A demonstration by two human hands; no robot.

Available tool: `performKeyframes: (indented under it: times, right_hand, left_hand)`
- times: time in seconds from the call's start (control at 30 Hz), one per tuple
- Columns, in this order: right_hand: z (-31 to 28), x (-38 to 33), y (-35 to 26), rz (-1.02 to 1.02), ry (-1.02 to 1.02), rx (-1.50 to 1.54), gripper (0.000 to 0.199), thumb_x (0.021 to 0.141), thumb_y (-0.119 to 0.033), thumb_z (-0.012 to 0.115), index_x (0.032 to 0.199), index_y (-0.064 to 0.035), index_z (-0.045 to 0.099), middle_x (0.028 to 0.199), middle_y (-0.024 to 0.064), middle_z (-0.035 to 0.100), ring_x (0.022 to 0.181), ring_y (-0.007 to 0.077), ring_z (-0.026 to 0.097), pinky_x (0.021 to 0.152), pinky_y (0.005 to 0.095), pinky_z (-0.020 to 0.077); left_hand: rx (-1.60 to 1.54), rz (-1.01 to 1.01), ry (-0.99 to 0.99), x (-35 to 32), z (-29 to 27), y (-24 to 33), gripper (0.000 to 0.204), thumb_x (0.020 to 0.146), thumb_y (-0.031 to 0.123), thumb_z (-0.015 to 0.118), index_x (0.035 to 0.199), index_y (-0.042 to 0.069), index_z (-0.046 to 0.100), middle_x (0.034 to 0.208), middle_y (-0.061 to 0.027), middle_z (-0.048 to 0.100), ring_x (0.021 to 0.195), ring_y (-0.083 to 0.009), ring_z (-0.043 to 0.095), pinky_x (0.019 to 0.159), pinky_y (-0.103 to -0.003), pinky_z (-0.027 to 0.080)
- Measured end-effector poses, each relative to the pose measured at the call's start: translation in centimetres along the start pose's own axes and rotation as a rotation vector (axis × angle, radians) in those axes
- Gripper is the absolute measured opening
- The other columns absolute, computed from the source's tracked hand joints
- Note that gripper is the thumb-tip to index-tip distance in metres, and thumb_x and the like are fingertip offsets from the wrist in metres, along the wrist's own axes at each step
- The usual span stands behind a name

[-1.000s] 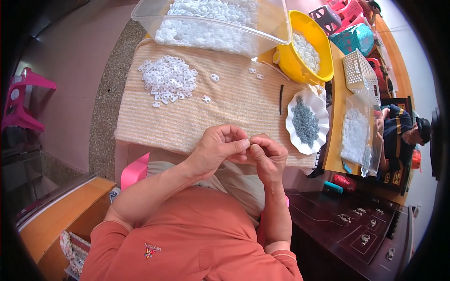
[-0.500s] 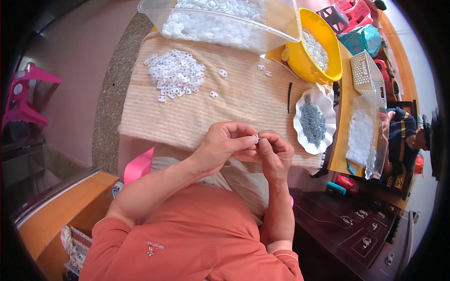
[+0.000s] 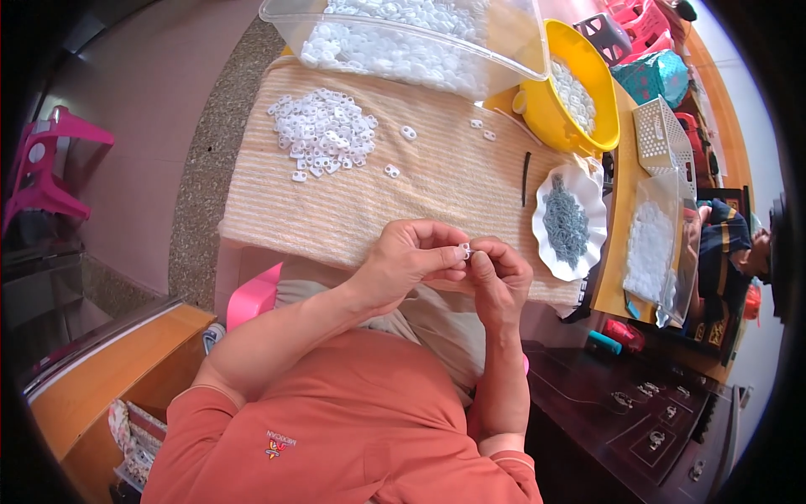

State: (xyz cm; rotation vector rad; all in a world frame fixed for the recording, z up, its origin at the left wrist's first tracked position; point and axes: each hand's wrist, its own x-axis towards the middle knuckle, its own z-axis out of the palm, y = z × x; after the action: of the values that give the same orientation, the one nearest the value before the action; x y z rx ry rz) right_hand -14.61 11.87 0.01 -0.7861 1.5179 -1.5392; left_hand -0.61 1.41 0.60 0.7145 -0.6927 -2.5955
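Observation:
Over the near edge of the cloth-covered table, my left hand (image 3: 409,259) pinches a small white plastic piece (image 3: 465,249) between thumb and fingertips. My right hand (image 3: 502,279) meets it there, thumb and forefinger closed at the piece's right side. Whatever those right fingertips hold is too small to make out. A heap of similar white two-holed pieces (image 3: 326,130) lies at the left of the cloth, with a few strays to its right. On the right, a white scalloped dish (image 3: 543,244) holds many small grey parts (image 3: 566,223).
A large clear bin (image 3: 520,63) of white pieces stands at the back, beside a yellow tub (image 3: 606,101) with more. A thin black strip (image 3: 526,178) lies near the dish. Farther right are a clear box (image 3: 651,244), a perforated basket (image 3: 663,139) and another person (image 3: 724,235).
The view has shifted slightly, so the table things sit a bit farther right. Both hands stay together at the white piece, which now shows a little more between the fingertips.

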Motion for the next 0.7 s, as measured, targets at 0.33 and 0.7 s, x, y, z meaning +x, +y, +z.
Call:
performKeyframes:
  times: [0.33,0.7]
  right_hand:
    - [-0.29,0.06,0.13,0.000,-0.026,-0.064,0.007,0.087,-0.002,0.058,0.092,0.0017,0.061,0.093,0.0037,0.061,0.084,0.0094,0.058,0.076,0.0229,0.0476]
    - [-0.46,0.10,-0.09,-0.030,-0.039,-0.200,0.008,0.087,-0.005,0.059,0.091,0.0018,0.061,0.087,0.0018,0.062,0.081,0.0079,0.057,0.072,0.0216,0.0467]
  left_hand:
    - [0.057,0.019,-0.008,0.00,-0.12,-0.07,0.017,0.086,0.003,0.065,0.102,-0.001,0.064,0.092,-0.0067,0.066,0.080,-0.0120,0.064,0.074,-0.025,0.057]
    - [0.137,0.050,-0.013,0.17,-0.31,-0.41,0.019,0.086,0.004,0.065,0.104,-0.003,0.063,0.092,-0.0086,0.067,0.081,-0.0121,0.065,0.074,-0.025,0.056]
